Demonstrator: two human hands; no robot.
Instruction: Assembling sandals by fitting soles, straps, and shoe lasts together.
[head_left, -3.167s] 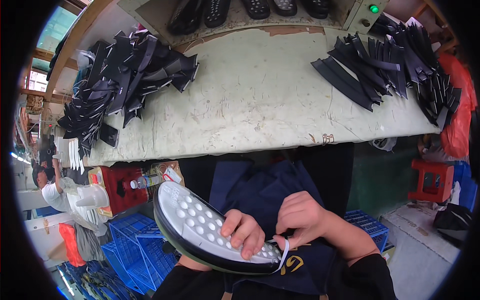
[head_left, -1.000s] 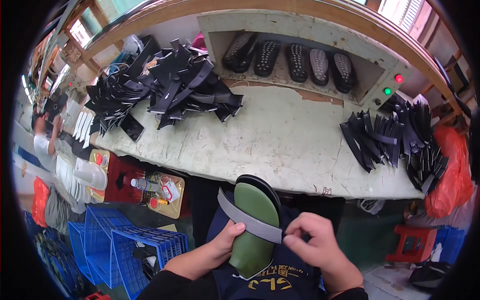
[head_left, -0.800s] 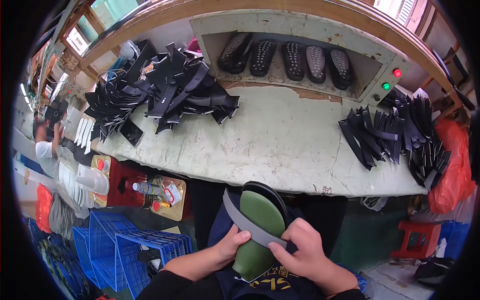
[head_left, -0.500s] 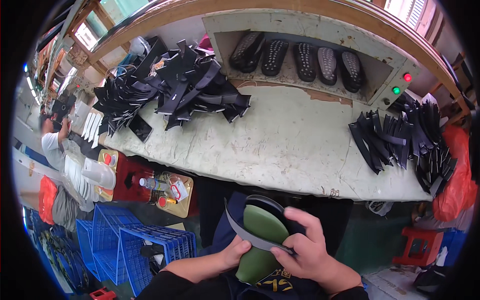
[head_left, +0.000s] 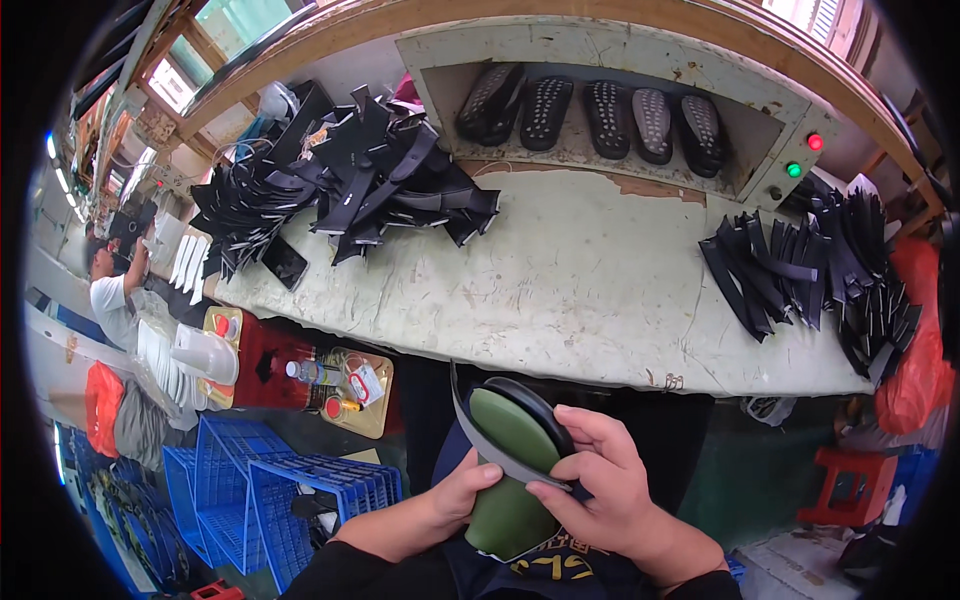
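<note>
In front of my lap, a green shoe last (head_left: 512,520) is held tilted between my hands. A black slipper sole (head_left: 545,403) lies along its far right side. Across the last runs a dark grey strap (head_left: 483,440), its free end sticking up at the far left. My left hand (head_left: 455,498) is closed round the last's left side, thumb against the strap. My right hand (head_left: 610,485) pinches the strap's right end between thumb and fingers, and its upper fingers touch the sole's edge. The last's underside is hidden.
Piles of black straps (head_left: 385,185) (head_left: 790,265) cover the workbench (head_left: 560,290) at left and right. Several slipper soles (head_left: 607,120) stand in a lit-button box (head_left: 770,170) behind. Blue crates (head_left: 325,490) are lower left, a red stool (head_left: 848,487) right. Another person (head_left: 110,290) works far left.
The last and both hands have shifted slightly left in view. My right fingers have drawn in closer over the sole's edge and the strap's end.
</note>
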